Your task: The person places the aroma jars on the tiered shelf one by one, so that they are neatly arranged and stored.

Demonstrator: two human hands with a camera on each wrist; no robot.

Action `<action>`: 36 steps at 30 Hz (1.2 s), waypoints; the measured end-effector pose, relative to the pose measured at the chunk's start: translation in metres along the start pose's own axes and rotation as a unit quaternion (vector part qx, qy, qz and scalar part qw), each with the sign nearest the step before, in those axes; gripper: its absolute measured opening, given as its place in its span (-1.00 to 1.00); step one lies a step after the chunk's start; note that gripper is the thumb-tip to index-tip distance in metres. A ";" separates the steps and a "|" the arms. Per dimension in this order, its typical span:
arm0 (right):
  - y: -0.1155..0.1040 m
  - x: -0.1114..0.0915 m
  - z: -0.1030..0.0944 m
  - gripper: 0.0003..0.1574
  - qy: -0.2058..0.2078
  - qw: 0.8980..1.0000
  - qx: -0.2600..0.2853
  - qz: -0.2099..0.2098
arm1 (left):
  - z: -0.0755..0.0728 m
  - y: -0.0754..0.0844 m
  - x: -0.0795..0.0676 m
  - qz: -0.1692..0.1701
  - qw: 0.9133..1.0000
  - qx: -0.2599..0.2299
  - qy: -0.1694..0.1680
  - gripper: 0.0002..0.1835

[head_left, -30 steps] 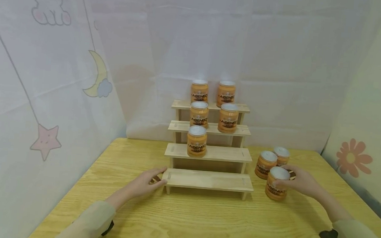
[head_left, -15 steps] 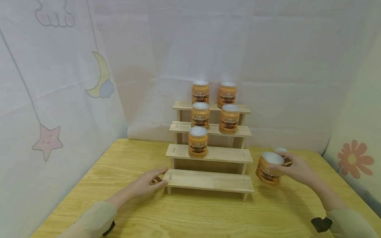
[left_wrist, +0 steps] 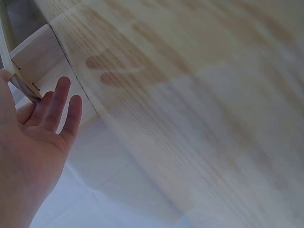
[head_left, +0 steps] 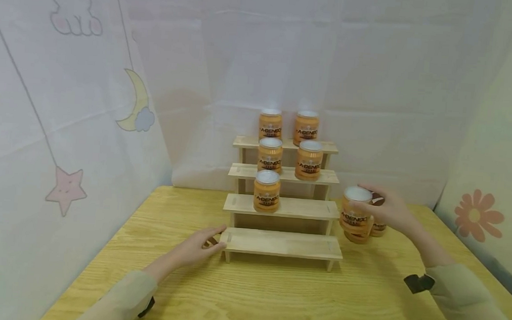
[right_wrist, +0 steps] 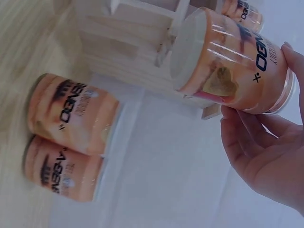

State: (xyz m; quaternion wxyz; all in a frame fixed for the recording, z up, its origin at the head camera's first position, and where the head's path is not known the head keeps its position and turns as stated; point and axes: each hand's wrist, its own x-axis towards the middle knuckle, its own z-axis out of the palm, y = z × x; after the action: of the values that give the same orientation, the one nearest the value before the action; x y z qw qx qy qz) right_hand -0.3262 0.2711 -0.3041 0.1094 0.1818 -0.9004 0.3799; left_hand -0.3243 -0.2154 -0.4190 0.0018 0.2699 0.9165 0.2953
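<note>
My right hand point(head_left: 390, 211) grips an orange jar point(head_left: 353, 217) with a pale lid, thumb on one side and fingers on the other. In the right wrist view this jar point(right_wrist: 232, 59) is clear of the table, higher than two similar jars point(right_wrist: 71, 111) standing there. A stepped wooden display stand point(head_left: 281, 242) with four shelves stands in the middle. At the left end of its lowest shelf, my left hand point(head_left: 198, 247) holds the board's edge between thumb and fingers. The left wrist view shows that hand point(left_wrist: 38, 142) with its other fingers extended.
Two jars point(head_left: 270, 124) stand on the top shelf, two point(head_left: 309, 161) on the second, one point(head_left: 267, 193) at the third shelf's left. A jar point(head_left: 378, 229) on the table is partly behind my right hand. A pale cloth backdrop point(head_left: 397, 115) rises behind the wooden table point(head_left: 273, 300).
My right hand has lifted the jar off the table and moved it left and back, toward the stand's right side. The left hand stays at the lowest shelf.
</note>
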 end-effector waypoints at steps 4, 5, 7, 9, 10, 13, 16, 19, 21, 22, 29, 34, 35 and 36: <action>-0.017 0.009 0.000 -0.20 0.005 1.000 -0.010 -0.002 | -0.001 0.000 0.000 -0.002 1.000 -0.001 0.001 -0.29; -0.021 0.011 0.000 -0.18 0.003 1.000 -0.011 0.001 | 0.000 0.000 0.001 -0.001 1.000 -0.001 0.002 -0.29; -0.027 0.016 0.002 -0.14 -0.002 1.000 -0.011 0.010 | 0.001 -0.001 0.001 0.002 1.000 0.004 0.004 -0.30; -0.031 0.022 0.007 -0.11 -0.004 1.000 -0.010 0.014 | 0.002 -0.002 0.002 0.004 1.000 0.007 0.005 -0.30; -0.032 0.024 0.009 -0.10 -0.003 1.000 -0.008 0.013 | 0.002 -0.002 0.002 0.005 1.000 0.009 0.006 -0.30; -0.034 0.031 0.018 -0.10 0.001 1.000 0.005 0.000 | 0.004 -0.001 0.002 0.008 1.000 0.010 0.005 -0.30; -0.036 0.037 0.028 -0.12 0.007 1.000 0.021 -0.015 | 0.004 0.000 0.002 0.008 1.000 0.005 0.004 -0.31; -0.034 0.042 0.038 -0.15 0.008 0.999 0.042 -0.028 | 0.004 0.001 0.002 0.006 1.000 0.002 0.003 -0.31; -0.033 0.046 0.044 -0.18 0.010 0.998 0.051 -0.031 | 0.004 0.001 0.002 0.006 1.000 0.001 0.002 -0.31; -0.032 0.047 0.046 -0.20 0.008 0.998 0.057 -0.033 | 0.004 0.001 0.002 0.006 1.000 -0.001 0.002 -0.31; -0.030 0.052 0.061 -0.28 -0.001 0.994 0.106 -0.034 | 0.004 0.000 0.001 0.006 1.000 -0.008 0.001 -0.29; -0.024 0.057 0.068 -0.28 -0.004 0.989 0.142 -0.040 | 0.003 0.001 0.000 0.003 1.000 -0.011 0.002 -0.29; -0.023 0.058 0.069 -0.27 -0.005 0.988 0.148 -0.042 | 0.002 0.001 0.000 0.000 1.000 -0.010 0.004 -0.29; -0.022 0.059 0.071 -0.27 -0.006 0.987 0.152 -0.043 | 0.001 0.001 0.000 -0.001 1.000 -0.010 0.006 -0.29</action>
State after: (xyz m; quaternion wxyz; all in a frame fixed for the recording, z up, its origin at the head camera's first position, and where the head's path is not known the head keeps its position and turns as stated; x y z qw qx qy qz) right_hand -0.3753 0.1914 -0.3188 0.0910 0.2371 -0.8241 0.5063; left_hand -0.3237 -0.2142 -0.4199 -0.0002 0.2671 0.9138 0.3060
